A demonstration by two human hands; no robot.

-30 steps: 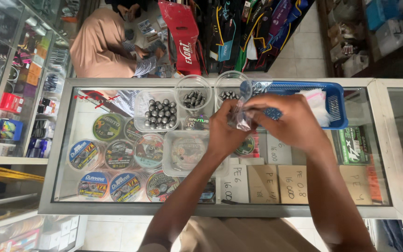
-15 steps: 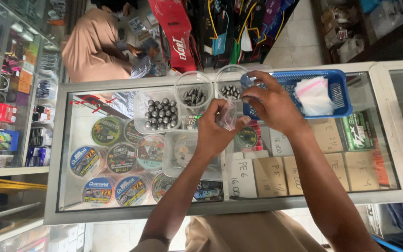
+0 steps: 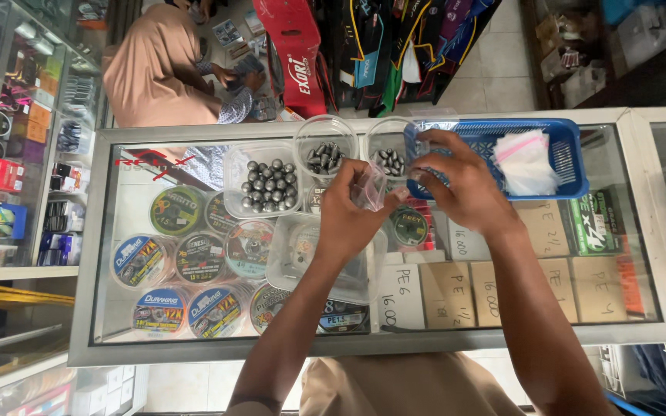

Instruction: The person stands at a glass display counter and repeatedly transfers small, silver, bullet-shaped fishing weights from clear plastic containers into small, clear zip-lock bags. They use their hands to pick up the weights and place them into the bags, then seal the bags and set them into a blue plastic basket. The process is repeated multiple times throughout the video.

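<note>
My left hand (image 3: pixel 348 216) pinches a small clear plastic bag (image 3: pixel 369 187) above the glass counter (image 3: pixel 194 166). My right hand (image 3: pixel 460 181) is closed beside it, fingertips just over a round clear tub of small dark weights (image 3: pixel 388 160); what they hold is too small to see. A second round tub of weights (image 3: pixel 324 156) and a square clear tub of round grey sinkers (image 3: pixel 267 185) stand to the left. An empty clear square tub (image 3: pixel 302 250) sits under my left wrist.
A blue plastic basket (image 3: pixel 568 166) with a stack of small clear bags (image 3: pixel 524 160) stands at the far right of the counter. Spools of fishing line and small boxes lie under the glass. Beyond the counter a person (image 3: pixel 159 69) crouches on the floor.
Both hands moved away from me toward the round tubs. My right hand went from the bag out to the right-hand tub of weights.
</note>
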